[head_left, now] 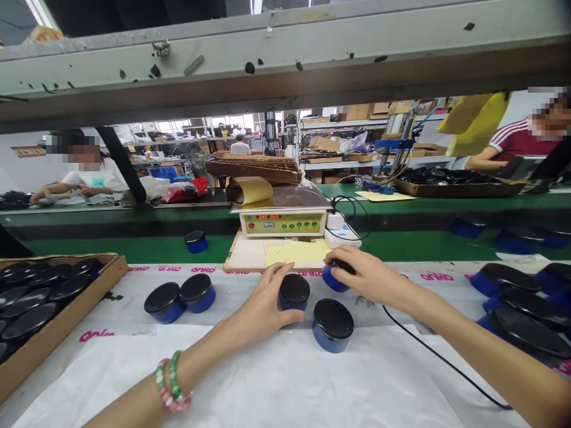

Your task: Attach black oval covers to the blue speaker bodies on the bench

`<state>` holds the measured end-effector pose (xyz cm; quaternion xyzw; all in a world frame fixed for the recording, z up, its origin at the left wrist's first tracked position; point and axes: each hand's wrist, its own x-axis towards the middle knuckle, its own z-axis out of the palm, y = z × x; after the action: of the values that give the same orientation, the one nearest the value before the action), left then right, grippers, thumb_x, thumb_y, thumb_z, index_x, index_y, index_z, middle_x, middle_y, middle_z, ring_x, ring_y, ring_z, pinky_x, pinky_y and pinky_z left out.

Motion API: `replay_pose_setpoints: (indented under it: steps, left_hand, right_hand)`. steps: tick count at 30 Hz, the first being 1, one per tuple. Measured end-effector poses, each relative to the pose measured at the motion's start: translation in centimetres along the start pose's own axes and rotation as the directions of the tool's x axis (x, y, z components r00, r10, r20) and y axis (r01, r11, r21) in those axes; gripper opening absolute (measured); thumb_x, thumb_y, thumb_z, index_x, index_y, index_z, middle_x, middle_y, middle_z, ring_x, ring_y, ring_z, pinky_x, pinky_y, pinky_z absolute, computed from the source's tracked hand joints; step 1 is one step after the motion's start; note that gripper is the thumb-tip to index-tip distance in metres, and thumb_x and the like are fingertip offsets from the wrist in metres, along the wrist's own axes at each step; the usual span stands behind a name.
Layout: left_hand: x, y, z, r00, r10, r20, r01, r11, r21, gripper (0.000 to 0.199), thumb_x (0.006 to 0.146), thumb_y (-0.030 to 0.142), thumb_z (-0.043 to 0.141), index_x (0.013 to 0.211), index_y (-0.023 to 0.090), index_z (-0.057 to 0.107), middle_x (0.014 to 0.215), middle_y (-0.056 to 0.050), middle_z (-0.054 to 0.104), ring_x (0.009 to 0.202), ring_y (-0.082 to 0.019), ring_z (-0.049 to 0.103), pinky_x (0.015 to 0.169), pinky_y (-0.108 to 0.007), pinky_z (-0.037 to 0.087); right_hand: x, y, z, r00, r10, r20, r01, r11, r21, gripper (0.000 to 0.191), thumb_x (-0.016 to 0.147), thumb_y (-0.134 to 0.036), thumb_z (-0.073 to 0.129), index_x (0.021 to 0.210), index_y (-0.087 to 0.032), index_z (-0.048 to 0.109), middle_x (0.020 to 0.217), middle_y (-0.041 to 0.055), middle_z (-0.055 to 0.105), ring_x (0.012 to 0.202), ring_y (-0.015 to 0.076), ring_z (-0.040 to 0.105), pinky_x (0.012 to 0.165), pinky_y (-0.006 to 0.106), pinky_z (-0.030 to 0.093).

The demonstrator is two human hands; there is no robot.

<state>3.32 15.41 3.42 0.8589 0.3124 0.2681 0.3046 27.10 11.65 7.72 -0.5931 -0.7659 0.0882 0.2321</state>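
Note:
My left hand (272, 300) is curved around the left side of a round blue container with a black lid (294, 290), thumb and fingers apart; whether it touches is hard to tell. With its fingers closed, my right hand (352, 270) grips another blue container (333, 278) from above, near the white power strip. In front of both hands stands a third black-lidded container (333, 324). Two more, a tilted-looking one (165, 302) and its neighbour (197, 292), sit side by side to the left of my left hand.
A cardboard tray (66, 312) of black lids stands at left. Several blue containers (526, 303) cluster at right. Behind my hands are a control box (283, 224) and a power strip (342, 236). A black cable (439, 355) crosses the right side. Two people sit across the green belt.

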Motion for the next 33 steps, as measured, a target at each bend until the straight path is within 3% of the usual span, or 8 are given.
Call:
replay_pose_setpoints:
  steps: [5, 10, 14, 18, 21, 24, 29, 33]
  left_hand:
    - [-0.6, 4.4, -1.2, 0.994, 0.058, -0.095, -0.056, 0.998, 0.022, 0.094, 0.074, 0.045, 0.073, 0.146, 0.025, 0.015, 0.154, -0.01, 0.02, 0.143, -0.025, 0.019, 0.116, -0.042, 0.025]
    - [-1.9, 6.2, -1.9, 0.99, -0.001, -0.141, -0.001, 1.0, -0.017, 0.099, 0.074, 0.034, 0.071, 0.148, 0.022, 0.005, 0.144, -0.012, 0.042, 0.129, -0.027, 0.045, 0.103, -0.04, 0.041]
    - [-4.1, 3.9, -3.0, 0.98, -0.089, -0.179, 0.112, 0.986, 0.124, 0.079, 0.08, 0.031, 0.063, 0.145, 0.024, 0.018, 0.129, -0.007, 0.056, 0.118, -0.024, 0.054, 0.097, -0.036, 0.045]
    - [-6.6, 0.6, -4.4, 0.954, -0.133, -0.269, 0.227, 0.907, 0.355, 0.049, 0.077, 0.028, 0.062, 0.123, 0.022, 0.044, 0.121, -0.008, 0.056, 0.118, -0.027, 0.051, 0.099, -0.042, 0.043]
    - [-8.1, -1.5, -5.4, 0.947, -0.136, -0.292, 0.253, 0.875, 0.412, 0.04, 0.076, 0.024, 0.06, 0.114, 0.021, 0.049, 0.114, -0.009, 0.057, 0.115, -0.031, 0.049, 0.098, -0.051, 0.039]
    - [-9.2, -3.0, -6.4, 0.964, -0.096, -0.248, 0.21, 0.845, 0.492, 0.038, 0.079, 0.02, 0.054, 0.116, 0.023, 0.05, 0.121, -0.008, 0.054, 0.113, -0.029, 0.05, 0.094, -0.047, 0.044]
    - [-8.9, -2.8, -6.2, 0.972, -0.051, -0.231, 0.197, 0.714, 0.671, 0.036, 0.082, 0.017, 0.049, 0.117, 0.02, 0.057, 0.131, -0.015, 0.049, 0.125, -0.04, 0.038, 0.097, -0.063, 0.034]
    - [-6.2, -0.4, -3.3, 0.99, -0.109, -0.086, 0.137, 0.866, 0.48, 0.045, 0.085, 0.018, 0.05, 0.131, 0.02, 0.049, 0.146, -0.017, 0.034, 0.136, -0.039, 0.024, 0.105, -0.063, 0.026]
  right_hand:
    - [-0.7, -6.3, -1.6, 0.99, -0.094, -0.106, 0.117, 0.963, 0.243, 0.019, 0.084, -0.02, 0.043, 0.097, -0.024, 0.057, 0.097, -0.001, 0.063, 0.085, 0.0153, 0.058, 0.069, 0.024, 0.045]
    - [-1.3, -10.6, -1.0, 0.981, -0.191, -0.033, 0.188, 0.894, 0.406, 0.017, 0.088, -0.019, 0.046, 0.099, -0.025, 0.057, 0.097, -0.0017, 0.064, 0.088, 0.0151, 0.059, 0.078, 0.026, 0.045]
    - [-1.9, -9.0, -0.3, 0.999, -0.038, -0.032, 0.044, 0.973, 0.225, 0.042, 0.089, -0.046, 0.051, 0.125, -0.026, 0.044, 0.12, 0.0063, 0.057, 0.107, 0.0236, 0.056, 0.082, 0.034, 0.047]
    - [-3.2, -6.1, 1.4, 0.976, 0.138, 0.171, -0.113, 0.982, -0.149, 0.046, 0.081, -0.052, 0.056, 0.114, -0.02, 0.057, 0.112, 0.014, 0.06, 0.099, 0.0363, 0.059, 0.075, 0.045, 0.048]
    - [-4.0, -4.6, 2.3, 0.955, 0.139, 0.26, -0.097, 0.981, -0.165, 0.034, 0.079, -0.037, 0.059, 0.11, -0.023, 0.061, 0.098, 0.0083, 0.064, 0.078, 0.0299, 0.065, 0.064, 0.039, 0.049]
    - [-3.7, -3.3, 2.0, 0.965, 0.111, 0.237, -0.081, 0.988, -0.133, 0.034, 0.084, -0.031, 0.053, 0.117, -0.028, 0.057, 0.107, 0.0045, 0.061, 0.086, 0.022, 0.065, 0.07, 0.03, 0.049]
    - [-2.2, -1.5, 1.8, 0.967, 0.207, 0.149, -0.17, 0.959, -0.228, 0.045, 0.085, -0.037, 0.054, 0.125, -0.017, 0.051, 0.11, 0.014, 0.061, 0.1, 0.0301, 0.06, 0.08, 0.037, 0.046]
    - [-1.1, -1.4, 2.7, 0.958, 0.258, 0.127, -0.208, 0.928, -0.31, 0.05, 0.089, -0.047, 0.045, 0.117, -0.008, 0.054, 0.1, 0.0231, 0.063, 0.102, 0.0401, 0.057, 0.082, 0.049, 0.044]
